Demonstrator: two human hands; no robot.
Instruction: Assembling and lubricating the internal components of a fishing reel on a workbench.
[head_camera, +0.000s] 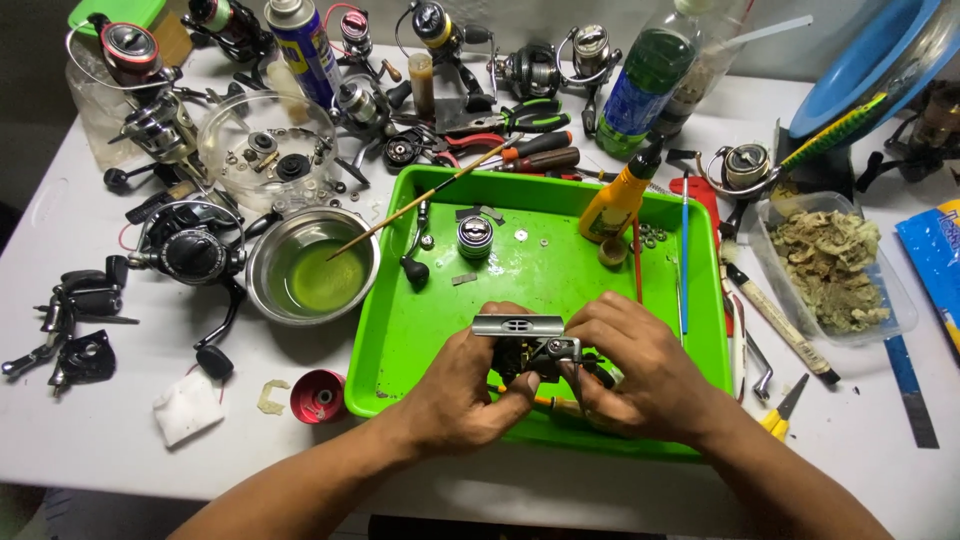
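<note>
Both hands meet over the near part of a green plastic tray (400, 330). My left hand (470, 385) and my right hand (640, 365) together grip a partly stripped fishing reel body (530, 345), dark with a grey metal foot on top. Fingers cover most of its lower half. An orange-handled tool (545, 402) lies in the tray under my hands. Farther back in the tray sit a small spool (475, 238), a black reel handle (415, 268) and some tiny washers.
A steel bowl (312, 265) of greenish liquid with a thin brush stands left of the tray. A yellow oil bottle (622, 195) stands in the tray's far corner. Several reels, pliers, a spray can and bottles crowd the back. A tub of rags (830, 265) is on the right.
</note>
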